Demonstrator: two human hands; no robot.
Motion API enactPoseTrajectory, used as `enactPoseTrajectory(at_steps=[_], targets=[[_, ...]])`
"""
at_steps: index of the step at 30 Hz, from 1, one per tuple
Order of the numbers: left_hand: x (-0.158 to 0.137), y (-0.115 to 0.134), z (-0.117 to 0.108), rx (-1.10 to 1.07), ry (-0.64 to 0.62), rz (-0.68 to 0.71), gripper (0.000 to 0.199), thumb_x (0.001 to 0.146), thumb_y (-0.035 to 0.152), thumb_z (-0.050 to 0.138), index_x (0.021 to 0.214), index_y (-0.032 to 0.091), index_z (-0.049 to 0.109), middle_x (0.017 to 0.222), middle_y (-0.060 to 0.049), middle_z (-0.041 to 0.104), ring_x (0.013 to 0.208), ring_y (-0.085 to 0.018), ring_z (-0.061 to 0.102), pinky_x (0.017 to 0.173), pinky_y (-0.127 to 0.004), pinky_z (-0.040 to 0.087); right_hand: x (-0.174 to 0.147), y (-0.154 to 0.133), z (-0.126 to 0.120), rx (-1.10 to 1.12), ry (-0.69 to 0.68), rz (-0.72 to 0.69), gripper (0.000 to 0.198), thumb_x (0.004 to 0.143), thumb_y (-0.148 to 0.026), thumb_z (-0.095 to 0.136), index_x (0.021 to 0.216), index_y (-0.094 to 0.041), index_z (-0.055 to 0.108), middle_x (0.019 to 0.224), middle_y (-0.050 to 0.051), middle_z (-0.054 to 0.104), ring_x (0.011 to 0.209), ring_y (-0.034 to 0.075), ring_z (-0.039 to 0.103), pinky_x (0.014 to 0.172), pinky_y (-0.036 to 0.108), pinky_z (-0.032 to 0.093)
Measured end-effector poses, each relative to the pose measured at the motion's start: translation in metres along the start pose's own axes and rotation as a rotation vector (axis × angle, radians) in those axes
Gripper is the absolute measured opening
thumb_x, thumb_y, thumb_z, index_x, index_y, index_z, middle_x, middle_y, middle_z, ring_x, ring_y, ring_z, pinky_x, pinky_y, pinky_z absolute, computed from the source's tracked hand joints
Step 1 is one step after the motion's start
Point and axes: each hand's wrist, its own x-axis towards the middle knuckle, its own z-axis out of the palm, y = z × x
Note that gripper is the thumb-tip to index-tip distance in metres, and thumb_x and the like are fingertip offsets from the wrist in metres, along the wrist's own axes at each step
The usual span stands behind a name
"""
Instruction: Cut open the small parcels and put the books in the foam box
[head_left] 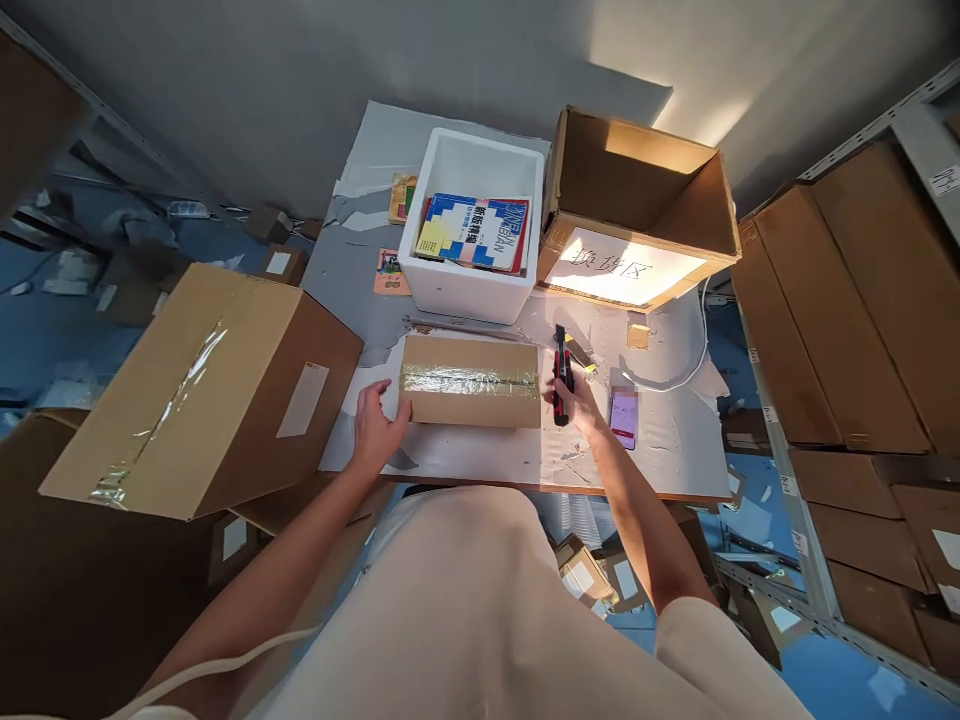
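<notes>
A small cardboard box [465, 408] lies in front of me on the table, with clear shiny tape along the seam of its top. My left hand [379, 428] is at its left end, fingers apart, the thumb at the near left corner; whether it presses on the box I cannot tell. Closed around a black and red box cutter [561, 372], my right hand [577, 400] is beside the box's right end. The cutter stands roughly upright in view; whether its blade is out is too small to tell.
Behind the box stand a white foam box [469, 295] holding books [476, 232] and an open carton [660, 225] with a handwritten sheet. A phone [623, 416] lies right on the table [660, 460]. A large taped carton [202, 390] is at left, shelving [799, 510] at right.
</notes>
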Motion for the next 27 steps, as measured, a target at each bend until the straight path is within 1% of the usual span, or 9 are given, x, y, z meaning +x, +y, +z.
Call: enactPoseTrajectory(at_steps=[2,4,5,7,11,16,19,24,27], targets=[[0.008,0.015,0.004,0.117,-0.024,0.218,0.054,0.081,0.041,0.054,0.128,0.016,0.049,0.135,-0.018,0.050,0.130,-0.028,0.044,0.105,-0.044,0.038,-0.020,0.004,-0.014,-0.113,-0.062,0.038,0.044,0.077,-0.053,0.062,0.107,-0.023,0.049,0.073,-0.003,0.059,0.049,0.010,0.056,0.047,0.025,0.047],[0.014,0.030,0.011,0.244,-0.138,0.402,0.066,0.078,0.050,0.057,0.133,0.014,0.047,0.144,-0.019,0.042,0.139,-0.033,0.032,0.112,-0.049,0.026,-0.038,0.007,-0.025,-0.158,-0.109,0.061,0.056,0.079,-0.056,0.058,0.123,-0.024,0.043,0.072,-0.005,0.057,0.045,0.010,0.055,0.043,0.024,0.045],[0.016,0.037,0.015,0.309,-0.201,0.465,0.076,0.075,0.057,0.059,0.136,0.014,0.045,0.148,-0.020,0.037,0.141,-0.036,0.026,0.114,-0.053,0.020,-0.045,0.008,-0.027,-0.156,-0.122,0.063,0.061,0.080,-0.055,0.057,0.130,-0.026,0.039,0.073,-0.005,0.058,0.046,0.010,0.056,0.043,0.024,0.046],[0.017,0.047,0.024,0.427,-0.284,0.523,0.095,0.067,0.068,0.061,0.141,0.013,0.040,0.154,-0.022,0.027,0.143,-0.041,0.019,0.113,-0.060,0.009,-0.053,0.010,-0.028,-0.131,-0.138,0.067,0.070,0.081,-0.053,0.057,0.141,-0.027,0.032,0.078,-0.004,0.060,0.047,0.010,0.058,0.043,0.024,0.047],[0.014,0.056,0.034,0.531,-0.323,0.494,0.108,0.065,0.077,0.055,0.147,0.012,0.031,0.156,-0.022,0.022,0.144,-0.041,0.016,0.112,-0.061,0.003,-0.053,0.013,-0.025,-0.096,-0.171,0.122,0.076,0.083,-0.046,0.058,0.149,-0.025,0.026,0.080,-0.002,0.060,0.045,0.009,0.058,0.040,0.023,0.046],[0.011,0.054,0.034,0.511,-0.336,0.449,0.114,0.060,0.080,0.058,0.148,0.012,0.030,0.155,-0.023,0.023,0.144,-0.042,0.017,0.113,-0.059,0.001,-0.058,0.011,-0.030,-0.109,-0.212,0.106,0.074,0.086,-0.041,0.056,0.151,-0.024,0.025,0.081,-0.002,0.061,0.046,0.008,0.058,0.039,0.021,0.048],[0.009,0.054,0.034,0.481,-0.340,0.435,0.115,0.058,0.080,0.061,0.148,0.014,0.031,0.155,-0.022,0.023,0.143,-0.042,0.017,0.114,-0.058,0.000,-0.063,0.002,-0.032,-0.171,-0.226,0.122,0.072,0.086,-0.039,0.056,0.150,-0.024,0.027,0.078,-0.002,0.061,0.045,0.007,0.057,0.039,0.020,0.047],[0.010,0.052,0.036,0.481,-0.342,0.424,0.114,0.059,0.078,0.061,0.147,0.013,0.032,0.155,-0.022,0.024,0.143,-0.041,0.017,0.114,-0.057,-0.001,-0.061,-0.019,-0.028,-0.341,-0.192,0.154,0.064,0.088,-0.031,0.054,0.148,-0.030,0.033,0.071,-0.004,0.059,0.040,0.006,0.055,0.034,0.016,0.042],[0.010,0.051,0.037,0.464,-0.331,0.414,0.112,0.060,0.078,0.060,0.147,0.012,0.033,0.155,-0.022,0.024,0.143,-0.042,0.017,0.114,-0.057,-0.001,-0.056,-0.033,-0.034,-0.434,-0.231,0.173,0.063,0.086,-0.026,0.057,0.146,-0.031,0.038,0.064,-0.006,0.056,0.038,0.006,0.052,0.033,0.015,0.040]])
